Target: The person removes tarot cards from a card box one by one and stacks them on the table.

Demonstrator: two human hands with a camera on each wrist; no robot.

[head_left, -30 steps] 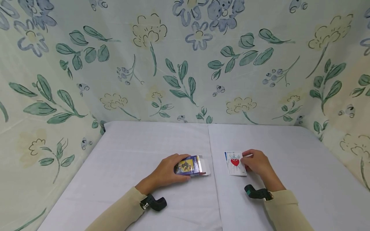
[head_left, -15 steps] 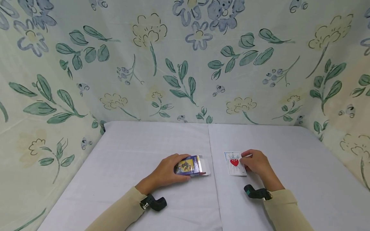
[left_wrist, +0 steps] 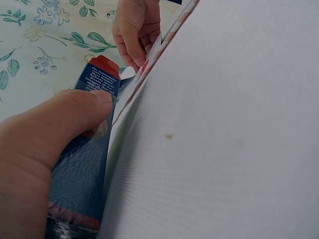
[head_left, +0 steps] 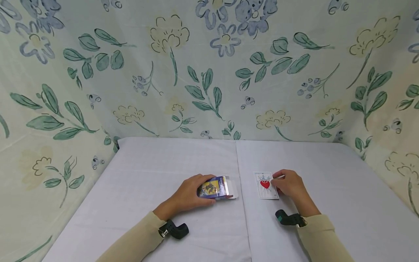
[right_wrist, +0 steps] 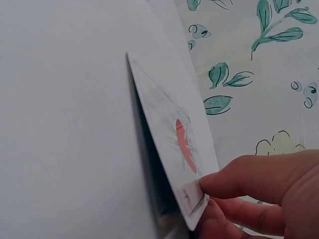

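Note:
My left hand (head_left: 188, 193) grips a blue tarot card box (head_left: 211, 187) with a yellow picture, which lies on the white cloth with its flap end open towards the right. In the left wrist view the thumb lies along the box's narrow side (left_wrist: 79, 164), below its red end. To the right, my right hand (head_left: 291, 185) pinches the right edge of a white tarot card (head_left: 264, 191) bearing a red heart. From the right wrist, this card (right_wrist: 159, 109) appears tilted, its near long edge raised over a dark gap, with the thumb on its face.
A white cloth (head_left: 157, 160) covers the table, with a seam (head_left: 243, 207) running front to back between the hands. Floral fabric (head_left: 209, 91) hangs behind and along both sides. Each wrist wears a black camera mount (head_left: 289, 218).
The heart card has shifted slightly left, and the blue edge that showed beneath its left side is now covered. My right hand moved a little with it; the left hand and box stayed still.

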